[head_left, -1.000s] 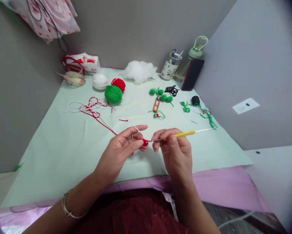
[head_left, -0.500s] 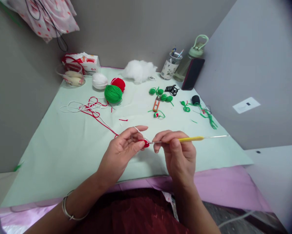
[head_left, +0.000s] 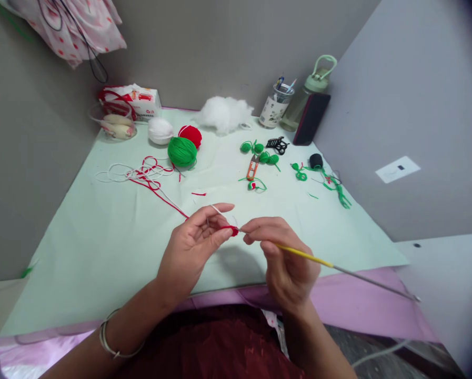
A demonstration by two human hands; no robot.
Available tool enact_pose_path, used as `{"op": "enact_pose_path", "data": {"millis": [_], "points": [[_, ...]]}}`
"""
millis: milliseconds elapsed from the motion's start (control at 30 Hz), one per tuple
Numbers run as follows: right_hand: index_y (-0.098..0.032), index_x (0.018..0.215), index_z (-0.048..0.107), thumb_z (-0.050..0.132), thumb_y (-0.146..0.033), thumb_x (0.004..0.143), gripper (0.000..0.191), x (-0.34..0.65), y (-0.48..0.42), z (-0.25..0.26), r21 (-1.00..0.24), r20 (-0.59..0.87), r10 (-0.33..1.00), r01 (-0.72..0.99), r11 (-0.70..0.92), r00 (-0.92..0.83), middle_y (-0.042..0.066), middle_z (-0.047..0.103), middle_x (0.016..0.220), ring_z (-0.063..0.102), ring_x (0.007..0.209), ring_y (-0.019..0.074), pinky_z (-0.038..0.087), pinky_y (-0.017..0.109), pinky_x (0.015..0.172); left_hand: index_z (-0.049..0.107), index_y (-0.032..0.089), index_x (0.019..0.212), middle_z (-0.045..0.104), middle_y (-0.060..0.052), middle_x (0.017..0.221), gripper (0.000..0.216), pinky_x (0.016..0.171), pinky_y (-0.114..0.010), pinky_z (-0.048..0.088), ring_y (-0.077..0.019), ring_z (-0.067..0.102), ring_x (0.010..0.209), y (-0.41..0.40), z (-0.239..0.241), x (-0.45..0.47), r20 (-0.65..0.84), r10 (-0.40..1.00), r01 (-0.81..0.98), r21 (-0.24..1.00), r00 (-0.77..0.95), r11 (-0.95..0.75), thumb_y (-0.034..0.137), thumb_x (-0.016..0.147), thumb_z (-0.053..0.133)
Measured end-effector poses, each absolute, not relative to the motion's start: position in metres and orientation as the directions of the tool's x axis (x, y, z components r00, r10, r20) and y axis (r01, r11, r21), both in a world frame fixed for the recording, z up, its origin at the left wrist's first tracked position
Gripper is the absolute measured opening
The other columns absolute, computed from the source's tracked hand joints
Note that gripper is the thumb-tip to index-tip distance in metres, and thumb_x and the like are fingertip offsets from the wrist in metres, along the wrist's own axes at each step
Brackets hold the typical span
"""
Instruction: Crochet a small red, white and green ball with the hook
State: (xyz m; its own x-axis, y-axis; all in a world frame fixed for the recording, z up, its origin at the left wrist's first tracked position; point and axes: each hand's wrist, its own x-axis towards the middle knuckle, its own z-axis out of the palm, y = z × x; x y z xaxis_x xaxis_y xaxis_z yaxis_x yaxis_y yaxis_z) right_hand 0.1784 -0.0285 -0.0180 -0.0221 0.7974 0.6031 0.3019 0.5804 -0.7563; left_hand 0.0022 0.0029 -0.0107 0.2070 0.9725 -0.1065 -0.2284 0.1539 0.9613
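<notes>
A small red crochet piece (head_left: 233, 230) is pinched between the thumb and fingers of my left hand (head_left: 196, 239), with white yarn (head_left: 219, 211) running over the raised index finger. My right hand (head_left: 289, 258) is closed around a crochet hook (head_left: 314, 258) with a yellow handle. Its near tip meets the red piece, partly hidden by my right fingers, while the long metal end slants down to the right. Red and white strands (head_left: 168, 200) trail from my left hand to a loose tangle (head_left: 144, 173) on the table.
White, red and green yarn balls (head_left: 182, 152) stand at the back left, beside a clear tub (head_left: 119, 129). Orange thread snips (head_left: 253, 167) lie among small green crochet pieces (head_left: 264, 157). White stuffing (head_left: 223, 114), a pen cup (head_left: 275, 109), a bottle (head_left: 299, 108) and a phone (head_left: 312, 120) line the back.
The hook has tilted, its far end swinging down and toward me. My right fingers have moved slightly left, closer to the red piece. My left hand has barely shifted.
</notes>
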Motion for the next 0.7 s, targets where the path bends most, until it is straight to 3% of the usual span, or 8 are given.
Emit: {"op": "enact_pose_path", "data": {"millis": [133, 267, 500, 700], "points": [[-0.03, 0.121, 0.076, 0.061, -0.019, 0.104, 0.026, 0.175, -0.031, -0.029, -0.666, 0.671, 0.74, 0.402, 0.628, -0.043, 0.007, 0.08, 0.109, 0.075, 0.096, 0.0218, 0.062, 0.037, 0.08, 0.078, 0.02, 0.113, 0.071, 0.0, 0.086, 0.031, 0.083, -0.027, 0.056, -0.0151, 0.068, 0.084, 0.001, -0.008, 0.006, -0.098, 0.983, -0.217, 0.967, 0.157, 0.131, 0.026, 0.084, 0.086], [-0.035, 0.13, 0.076, 0.063, -0.02, 0.104, 0.033, 0.165, -0.032, -0.044, -0.578, 0.78, 0.624, 0.437, 0.689, 0.047, 0.007, 0.08, 0.113, 0.075, 0.092, 0.0216, 0.062, 0.036, 0.075, 0.075, 0.021, 0.12, 0.07, 0.003, 0.081, 0.039, 0.081, -0.025, 0.056, -0.013, 0.068, 0.079, 0.0, -0.011, 0.008, -0.14, 0.967, -0.331, 0.921, 0.211, 0.205, 0.024, 0.083, 0.087], [-0.033, 0.114, 0.082, 0.064, -0.026, 0.104, 0.021, 0.16, -0.031, -0.039, -0.756, 0.643, 0.744, 0.305, 0.579, 0.182, 0.007, 0.08, 0.105, 0.075, 0.096, 0.0233, 0.063, 0.039, 0.078, 0.076, 0.022, 0.118, 0.07, 0.004, 0.077, 0.04, 0.083, -0.025, 0.055, -0.0122, 0.066, 0.077, -0.001, -0.018, 0.01, -0.177, 0.958, -0.385, 0.887, 0.225, 0.254, 0.026, 0.081, 0.09], [-0.029, 0.102, 0.081, 0.063, -0.028, 0.105, 0.018, 0.164, -0.024, -0.038, -0.863, 0.502, 0.832, 0.076, 0.499, 0.236, 0.006, 0.081, 0.099, 0.074, 0.095, 0.0221, 0.06, 0.04, 0.083, 0.078, 0.022, 0.116, 0.065, 0.002, 0.081, 0.027, 0.067, -0.024, 0.049, -0.0112, 0.055, 0.066, 0.003, -0.016, 0.003, -0.112, 0.971, -0.241, 0.957, 0.209, 0.163, 0.035, 0.093, 0.079]]}}
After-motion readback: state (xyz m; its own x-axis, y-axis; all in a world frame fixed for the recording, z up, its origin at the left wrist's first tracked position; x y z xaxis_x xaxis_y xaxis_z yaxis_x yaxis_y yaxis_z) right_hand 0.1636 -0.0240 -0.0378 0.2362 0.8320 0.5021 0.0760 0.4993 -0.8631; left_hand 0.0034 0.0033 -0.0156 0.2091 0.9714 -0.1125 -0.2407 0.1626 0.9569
